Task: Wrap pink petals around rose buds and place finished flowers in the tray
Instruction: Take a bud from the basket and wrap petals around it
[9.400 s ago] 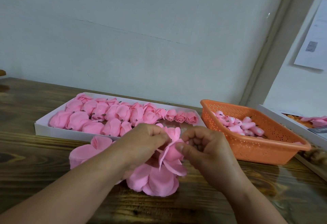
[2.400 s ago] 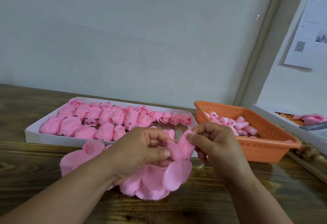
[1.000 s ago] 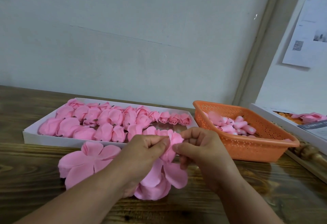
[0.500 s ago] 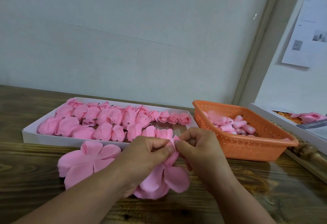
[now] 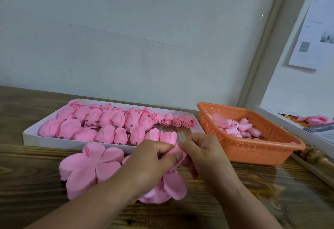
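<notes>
My left hand (image 5: pixel 153 158) and my right hand (image 5: pixel 202 153) meet above the table, both pinching a pink petal piece (image 5: pixel 174 185) folded around a bud that the fingers hide. Its loose petals hang below the hands. A flat stack of pink petal cut-outs (image 5: pixel 90 167) lies on the wood to the left. Behind it, the white tray (image 5: pixel 32 138) holds several finished pink roses (image 5: pixel 108 120). The orange basket (image 5: pixel 262 149) at right holds several small pink buds (image 5: pixel 240 129).
The wooden table (image 5: pixel 253 201) runs to a pale wall. A white box (image 5: pixel 296 129) with more pink flowers sits at the far right, next to a carved wooden rail (image 5: pixel 314 156). A paper sheet (image 5: pixel 316 35) hangs on the wall.
Both hands have drawn closer together and pressed the petals tighter around the bud. The hanging petals sit lower under my hands. The flat petal stack stays where it was.
</notes>
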`<state>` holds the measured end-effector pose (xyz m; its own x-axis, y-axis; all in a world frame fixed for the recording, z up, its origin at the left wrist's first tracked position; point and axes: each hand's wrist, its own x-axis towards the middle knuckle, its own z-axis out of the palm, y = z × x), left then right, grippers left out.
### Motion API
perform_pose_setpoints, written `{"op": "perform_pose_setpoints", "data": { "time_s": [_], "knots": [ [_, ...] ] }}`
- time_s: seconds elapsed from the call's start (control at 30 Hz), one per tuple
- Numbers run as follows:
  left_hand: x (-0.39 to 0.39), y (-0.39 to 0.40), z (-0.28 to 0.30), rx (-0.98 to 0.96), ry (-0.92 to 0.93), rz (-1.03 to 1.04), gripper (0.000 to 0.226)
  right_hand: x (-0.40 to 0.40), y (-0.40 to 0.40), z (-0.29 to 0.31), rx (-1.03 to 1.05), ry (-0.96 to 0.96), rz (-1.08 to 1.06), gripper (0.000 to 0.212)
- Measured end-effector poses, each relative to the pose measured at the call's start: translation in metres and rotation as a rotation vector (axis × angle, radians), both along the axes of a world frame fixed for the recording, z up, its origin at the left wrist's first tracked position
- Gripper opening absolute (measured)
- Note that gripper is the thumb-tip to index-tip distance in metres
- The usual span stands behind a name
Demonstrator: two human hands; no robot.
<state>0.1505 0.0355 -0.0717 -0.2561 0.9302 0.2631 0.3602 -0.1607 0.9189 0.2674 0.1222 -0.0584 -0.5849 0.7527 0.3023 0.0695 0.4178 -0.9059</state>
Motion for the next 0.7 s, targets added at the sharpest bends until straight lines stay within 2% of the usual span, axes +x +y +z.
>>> {"op": "perform_pose_setpoints", "data": {
  "time_s": [0.13, 0.23, 0.33, 0.47, 0.7],
  "knots": [
    [-0.0002, 0.0006, -0.0012, 0.016, -0.046, 0.089, 0.005, 0.0017, 0.0013, 0.0010, -0.091, 0.028, 0.076, 0.030],
    [-0.0017, 0.0013, -0.0024, 0.034, -0.069, 0.155, 0.016, 0.0031, 0.0010, 0.0036, -0.125, 0.031, 0.139, 0.017],
    [-0.0016, 0.0014, -0.0015, 0.067, -0.038, 0.142, 0.011, 0.0038, 0.0024, 0.0038, -0.161, 0.057, 0.182, 0.005],
    [-0.0028, 0.0015, -0.0021, 0.104, -0.007, 0.148, 0.003, 0.0039, 0.0041, 0.0028, -0.198, 0.094, 0.211, 0.007],
    [-0.0008, 0.0019, -0.0031, 0.147, 0.085, 0.138, 0.029, 0.0039, 0.0075, -0.0004, -0.179, 0.103, 0.231, 0.009]
  ]
}}
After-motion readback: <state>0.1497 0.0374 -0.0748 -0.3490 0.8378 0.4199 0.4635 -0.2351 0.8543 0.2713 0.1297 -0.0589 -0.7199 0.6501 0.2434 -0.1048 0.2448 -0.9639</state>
